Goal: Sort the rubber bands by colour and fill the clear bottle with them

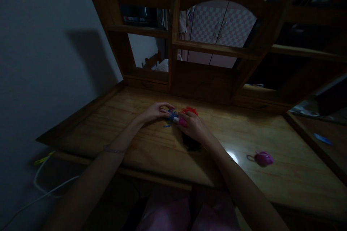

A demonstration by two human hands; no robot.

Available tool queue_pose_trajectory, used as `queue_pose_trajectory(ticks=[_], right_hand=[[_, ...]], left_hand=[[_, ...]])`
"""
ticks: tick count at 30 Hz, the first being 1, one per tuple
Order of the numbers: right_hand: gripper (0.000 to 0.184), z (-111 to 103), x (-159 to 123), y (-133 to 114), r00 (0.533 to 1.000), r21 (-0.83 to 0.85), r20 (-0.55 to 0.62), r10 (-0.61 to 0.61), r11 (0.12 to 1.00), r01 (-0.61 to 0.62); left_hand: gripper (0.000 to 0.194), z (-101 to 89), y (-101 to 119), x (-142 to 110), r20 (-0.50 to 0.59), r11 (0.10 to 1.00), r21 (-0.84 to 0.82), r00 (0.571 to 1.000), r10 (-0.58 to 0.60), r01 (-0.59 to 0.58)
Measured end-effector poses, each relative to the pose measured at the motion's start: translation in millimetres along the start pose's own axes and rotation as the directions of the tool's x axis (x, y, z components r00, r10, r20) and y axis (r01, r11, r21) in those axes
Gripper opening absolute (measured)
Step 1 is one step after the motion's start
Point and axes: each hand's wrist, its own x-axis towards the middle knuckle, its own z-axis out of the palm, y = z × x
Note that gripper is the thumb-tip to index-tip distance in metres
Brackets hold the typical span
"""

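Observation:
My left hand (155, 112) reaches in from the left with its fingers curled, thumb and fingertips at a bundle of blue strands (173, 115). Some loose blue ends lie on the tabletop below it. My right hand (193, 125) is closed around a small magenta object (182, 122) with a white part (176, 120), which points toward the blue bundle. Just beyond the right hand is a pile of red strands (190, 110). Under that hand lies a black pile (191, 143), too dark to make out. The right fingers are partly hidden.
The wooden desk (130, 133) has a shelf unit (173, 54) along its back edge. A shiny purple item with a loop (264, 158) lies to the right. At the far right is a blue piece (322, 139). A white cable (40, 187) hangs at the lower left.

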Motion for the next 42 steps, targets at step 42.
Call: queue_pose_trajectory(ticks=[42], right_hand=[[0.045,2,-1,0,1.000,-0.021,-0.026,-0.003,1.000,0.003]], left_hand=[[0.024,-4.8,4,-7,-0.026,0.992,0.116,0.999,-0.039,0.042]])
